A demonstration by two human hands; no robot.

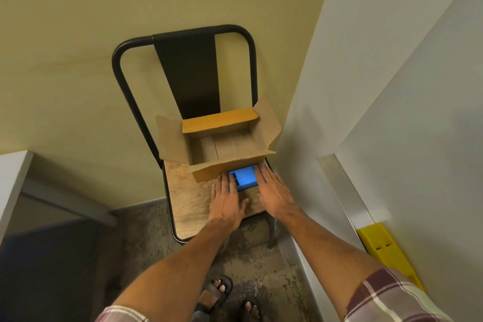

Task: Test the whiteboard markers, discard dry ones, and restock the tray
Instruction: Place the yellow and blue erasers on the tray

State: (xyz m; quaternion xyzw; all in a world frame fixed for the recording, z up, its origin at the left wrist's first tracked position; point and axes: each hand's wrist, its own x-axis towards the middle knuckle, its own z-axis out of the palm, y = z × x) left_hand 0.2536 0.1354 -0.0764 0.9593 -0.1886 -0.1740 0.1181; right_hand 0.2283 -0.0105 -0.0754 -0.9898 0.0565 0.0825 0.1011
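A blue plastic tray lies on the wooden seat of a chair, right against the near wall of an open cardboard box. My left hand lies flat with straight fingers over the tray's left end. My right hand lies flat over its right end. The hands hide most of the tray, and no marker shows in it. The box looks empty inside, with its flaps folded outward.
The chair has a black metal frame and stands against a yellowish wall. A whiteboard fills the right side, with its metal ledge and a yellow object on it. A white table edge is at left. My sandalled feet stand on mottled floor.
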